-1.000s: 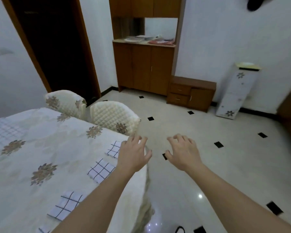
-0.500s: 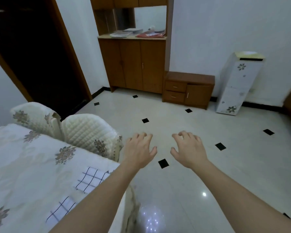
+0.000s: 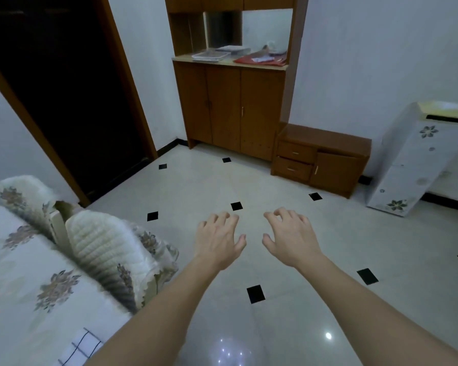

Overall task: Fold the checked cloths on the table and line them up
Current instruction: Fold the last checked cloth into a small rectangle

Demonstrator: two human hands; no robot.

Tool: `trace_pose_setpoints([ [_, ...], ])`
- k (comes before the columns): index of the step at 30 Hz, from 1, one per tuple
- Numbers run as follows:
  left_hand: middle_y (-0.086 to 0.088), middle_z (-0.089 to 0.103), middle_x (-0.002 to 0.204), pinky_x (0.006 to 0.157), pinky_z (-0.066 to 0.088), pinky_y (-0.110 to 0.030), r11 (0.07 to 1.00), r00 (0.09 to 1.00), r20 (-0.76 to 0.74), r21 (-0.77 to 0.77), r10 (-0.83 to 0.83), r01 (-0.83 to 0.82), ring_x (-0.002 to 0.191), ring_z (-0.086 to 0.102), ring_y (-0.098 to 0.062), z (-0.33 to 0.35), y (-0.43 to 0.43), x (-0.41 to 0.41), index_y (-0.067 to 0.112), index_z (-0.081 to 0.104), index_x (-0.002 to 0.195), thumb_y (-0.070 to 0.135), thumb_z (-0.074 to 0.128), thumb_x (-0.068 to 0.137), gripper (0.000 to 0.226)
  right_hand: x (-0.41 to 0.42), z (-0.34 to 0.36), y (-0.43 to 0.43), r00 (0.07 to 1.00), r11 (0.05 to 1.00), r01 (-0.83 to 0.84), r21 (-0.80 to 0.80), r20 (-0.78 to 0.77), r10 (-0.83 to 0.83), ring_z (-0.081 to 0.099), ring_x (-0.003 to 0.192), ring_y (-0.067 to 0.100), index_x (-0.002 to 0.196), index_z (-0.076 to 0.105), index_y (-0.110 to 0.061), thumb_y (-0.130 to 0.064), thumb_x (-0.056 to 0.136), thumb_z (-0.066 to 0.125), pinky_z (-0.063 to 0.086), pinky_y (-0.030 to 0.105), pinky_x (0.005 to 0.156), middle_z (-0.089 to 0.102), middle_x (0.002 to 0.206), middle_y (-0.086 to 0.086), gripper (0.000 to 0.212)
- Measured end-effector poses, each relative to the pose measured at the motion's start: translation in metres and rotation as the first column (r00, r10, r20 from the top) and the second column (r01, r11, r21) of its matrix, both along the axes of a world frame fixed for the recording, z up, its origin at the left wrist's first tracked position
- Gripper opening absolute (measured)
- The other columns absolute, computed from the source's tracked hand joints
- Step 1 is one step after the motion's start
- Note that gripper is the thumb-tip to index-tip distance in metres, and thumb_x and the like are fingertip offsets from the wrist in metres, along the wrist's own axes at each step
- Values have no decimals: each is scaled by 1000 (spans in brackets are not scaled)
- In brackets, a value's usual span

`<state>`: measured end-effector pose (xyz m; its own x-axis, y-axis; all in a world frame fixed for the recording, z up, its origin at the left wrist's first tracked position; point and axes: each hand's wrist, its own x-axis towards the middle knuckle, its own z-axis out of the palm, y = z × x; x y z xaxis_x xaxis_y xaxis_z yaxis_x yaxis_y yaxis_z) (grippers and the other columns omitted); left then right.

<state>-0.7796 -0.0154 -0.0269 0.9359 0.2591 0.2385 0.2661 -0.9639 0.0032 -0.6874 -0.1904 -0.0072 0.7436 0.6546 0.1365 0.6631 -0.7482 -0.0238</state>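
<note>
While my left hand (image 3: 218, 240) and right hand (image 3: 291, 237) hang loose-fingered and empty over the floor, one folded checked cloth (image 3: 82, 347) shows at seven o'clock on the table (image 3: 19, 299); I judge the work nearly finished.

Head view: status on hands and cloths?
Left hand and right hand open, empty, over floor. One checked cloth visible on table edge. Nothing in the way.
</note>
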Motion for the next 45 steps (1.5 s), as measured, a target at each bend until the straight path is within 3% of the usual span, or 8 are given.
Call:
trace_pose_setpoints([
  [3,1,63,118,80,49,-40,1000,1000,-7,-6,22,-22,102,58,-23,-6,27,32,21,58,124,59,31,87,60,38,-8,28,999,1000,-25,-5,-21,25,49,120,23,138,47,-27,-49,92,45,36,40,99,51,133,0,51],
  [8,4,56,127,90,41,-38,994,993,-62,-30,104,-106,114,52,-22,-18,94,105,25,49,132,58,35,93,53,112,-19,97,996,995,-87,-41,-5,87,48,121,23,139,44,-29,-50,92,43,35,39,100,50,133,-1,51],
  [15,1,56,127,89,42,-39,979,981,-70,-83,180,-186,112,51,-24,-19,213,213,23,47,132,57,35,94,52,237,-12,223,991,989,-134,-59,-18,133,48,123,23,140,44,-29,-50,93,44,38,40,101,51,136,-1,52],
  [24,2,59,122,83,45,-38,974,973,-75,-49,220,-223,105,55,-22,-8,331,323,23,51,129,59,19,87,64,350,-13,357,980,980,-194,-35,-43,193,49,124,23,142,44,-29,-51,93,44,39,41,102,51,138,0,53],
  [29,1,56,130,89,44,-39,967,966,-76,-49,246,-250,113,52,-22,-7,396,382,23,47,135,57,34,94,55,410,-17,430,967,968,-250,-37,-51,248,48,125,22,143,41,-30,-53,94,42,38,41,105,49,140,0,54],
  [34,-1,53,137,94,45,-40,956,955,-87,-55,284,-289,118,51,-22,-8,462,456,24,42,141,57,33,96,57,488,-18,504,948,949,-315,-22,-52,314,48,124,23,143,42,-29,-52,94,43,38,41,104,49,139,1,55],
  [40,0,49,142,99,42,-39,918,917,-96,-50,388,-394,125,48,-22,13,552,553,24,39,144,57,33,98,57,596,-9,614,915,917,-399,13,-53,399,48,123,22,142,43,-29,-53,94,44,37,41,103,51,136,0,53],
  [45,0,49,143,100,43,-39,845,845,-89,-59,527,-532,127,46,-22,24,627,580,24,39,145,56,33,98,57,641,-2,713,845,847,-532,2,-61,531,48,124,23,144,41,-29,-52,94,44,38,41,103,50,137,1,55],
])
